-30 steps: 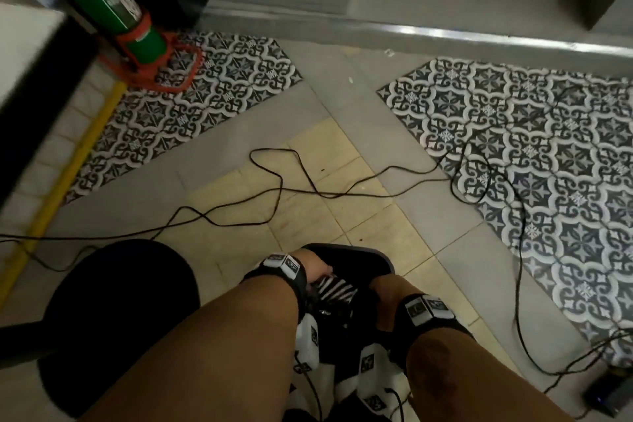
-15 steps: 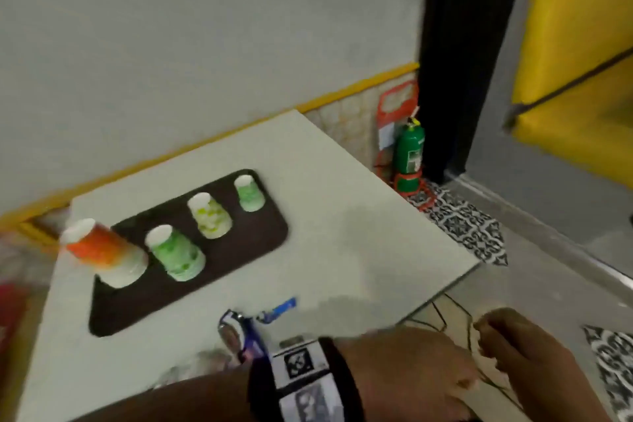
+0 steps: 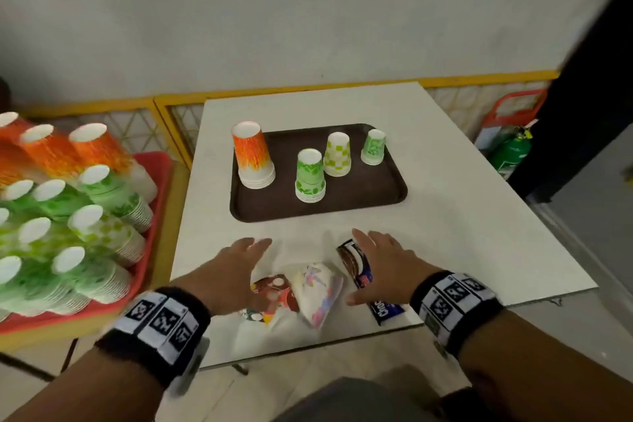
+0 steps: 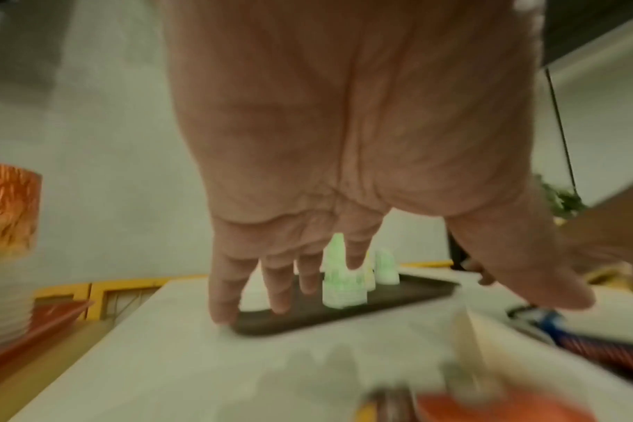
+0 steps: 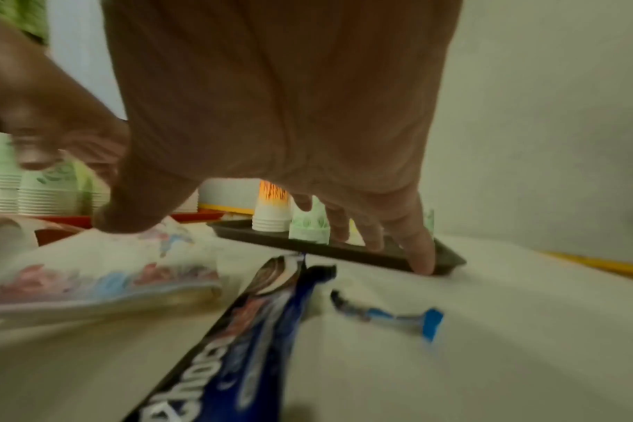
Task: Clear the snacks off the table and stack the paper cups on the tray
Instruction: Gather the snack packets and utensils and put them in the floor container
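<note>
Both hands have come forward over the table's (image 3: pixel 462 216) near edge: left hand (image 3: pixel 233 271) and right hand (image 3: pixel 380 267) flat, fingers spread, holding nothing, above the snack packets (image 3: pixel 315 288). Cup stacks (image 3: pixel 310 175) stand on the brown tray (image 3: pixel 383 195) beyond.

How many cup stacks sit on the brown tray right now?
4 on the brown tray: orange-flame paper cup stack at left, leafy green stack nearest, yellow-green checked stack behind it, small green stack far right.

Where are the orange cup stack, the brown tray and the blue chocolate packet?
orange cup stack (image 3: pixel 252 154): head view, on its flame-patterned side.
brown tray (image 3: pixel 359 197): head view, on the bare floor near its front right.
blue chocolate packet (image 5: pixel 250 322): right wrist view, on the wrapper's middle.
</note>
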The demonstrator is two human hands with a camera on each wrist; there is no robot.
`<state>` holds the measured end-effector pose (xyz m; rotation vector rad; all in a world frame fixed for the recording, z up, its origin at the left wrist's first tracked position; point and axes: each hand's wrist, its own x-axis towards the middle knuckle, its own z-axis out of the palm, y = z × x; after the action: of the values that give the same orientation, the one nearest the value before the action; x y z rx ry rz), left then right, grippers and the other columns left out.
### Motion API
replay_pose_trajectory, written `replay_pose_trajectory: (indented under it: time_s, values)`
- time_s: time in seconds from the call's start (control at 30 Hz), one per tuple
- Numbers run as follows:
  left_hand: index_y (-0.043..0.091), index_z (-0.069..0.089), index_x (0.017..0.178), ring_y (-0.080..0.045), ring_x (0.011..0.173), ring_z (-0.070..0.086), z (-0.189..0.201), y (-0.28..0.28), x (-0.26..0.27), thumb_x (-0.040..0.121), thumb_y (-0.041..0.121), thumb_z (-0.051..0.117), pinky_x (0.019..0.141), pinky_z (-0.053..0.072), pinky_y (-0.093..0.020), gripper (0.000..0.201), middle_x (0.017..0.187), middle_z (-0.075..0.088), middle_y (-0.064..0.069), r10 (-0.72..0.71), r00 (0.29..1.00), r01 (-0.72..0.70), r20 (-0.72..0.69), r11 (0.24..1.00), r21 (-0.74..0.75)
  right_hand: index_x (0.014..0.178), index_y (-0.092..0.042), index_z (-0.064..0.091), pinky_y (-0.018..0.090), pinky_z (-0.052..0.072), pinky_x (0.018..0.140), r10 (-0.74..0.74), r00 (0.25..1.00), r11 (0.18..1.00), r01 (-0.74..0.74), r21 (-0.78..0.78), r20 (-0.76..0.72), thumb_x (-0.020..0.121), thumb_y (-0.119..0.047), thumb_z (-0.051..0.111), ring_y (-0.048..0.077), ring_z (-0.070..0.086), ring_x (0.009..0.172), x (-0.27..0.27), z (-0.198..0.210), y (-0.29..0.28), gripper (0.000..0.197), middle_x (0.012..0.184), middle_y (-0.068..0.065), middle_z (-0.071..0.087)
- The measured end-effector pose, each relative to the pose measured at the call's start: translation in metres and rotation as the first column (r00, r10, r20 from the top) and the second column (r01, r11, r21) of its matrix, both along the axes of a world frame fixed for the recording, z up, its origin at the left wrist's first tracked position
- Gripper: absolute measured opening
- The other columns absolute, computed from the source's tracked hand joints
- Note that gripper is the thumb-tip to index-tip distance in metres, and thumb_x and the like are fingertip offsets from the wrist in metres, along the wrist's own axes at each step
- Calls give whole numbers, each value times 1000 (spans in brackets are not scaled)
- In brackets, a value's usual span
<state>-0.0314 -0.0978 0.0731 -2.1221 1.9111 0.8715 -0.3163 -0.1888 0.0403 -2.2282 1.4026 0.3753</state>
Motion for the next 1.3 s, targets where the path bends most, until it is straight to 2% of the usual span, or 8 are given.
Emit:
replay_pose_trajectory:
  time_s: [0.23,0.33,0.47,0.63,0.83,0.93,1.17,1.3]
  values:
    - [37,-13,156,-33,153,7,-49,27,-15,57,76,76,121,25,-49,138,167,-9,-1,94,994,-93,-61,995,21,154,-24,18,43,42,103,-120,992,983,112,-146,-48,97,-22,50,32,41,125,27,-30,4,65,138,13,38]
    - [35,-7,157,-31,149,16,-59,24,-20,61,72,76,117,34,-48,132,166,0,-2,-6,1000,7,31,999,-53,142,-12,36,41,44,100,-205,978,967,199,-157,-25,101,-10,32,32,49,120,31,-32,-1,42,134,16,45]
    - [35,7,157,-29,141,29,-68,13,-20,68,66,72,110,40,-46,114,159,22,-4,-25,996,35,87,993,-112,122,-3,51,36,42,89,-222,972,968,229,-98,76,98,-9,43,36,56,111,41,-13,-16,26,122,18,52]
    - [36,20,153,-29,135,35,-70,0,-22,65,70,72,106,44,-47,108,152,30,-5,12,997,-4,70,994,-109,122,-13,52,29,42,85,45,948,998,-54,20,314,92,-7,54,27,56,104,75,27,0,31,113,2,40]
    - [33,23,153,-31,135,36,-68,-5,-32,69,73,67,107,43,-48,102,151,34,-8,58,997,-52,41,990,-129,148,-25,28,42,48,104,165,979,974,-181,137,120,85,-12,67,30,57,117,80,4,17,75,138,8,36]
    - [33,30,148,-33,129,43,-70,-8,-37,70,71,63,103,45,-47,93,142,43,-8,55,998,-50,26,985,-166,133,-18,45,41,51,95,167,982,983,-173,69,84,87,-15,65,30,62,102,80,-2,14,50,125,9,43]
    - [32,52,128,-25,97,66,-54,-41,-52,70,64,69,85,55,-39,68,113,66,-5,159,949,-184,-274,981,-67,111,-2,64,30,42,80,-122,964,987,144,-75,238,92,-13,57,35,62,105,58,-2,-6,23,112,19,65]
    - [31,57,119,-19,90,67,-39,-67,-82,62,67,69,83,56,-36,69,107,70,1,190,878,-226,-439,974,-31,100,-3,66,31,43,76,-477,765,865,497,75,433,89,-13,62,32,63,94,12,-3,-13,16,97,16,67]
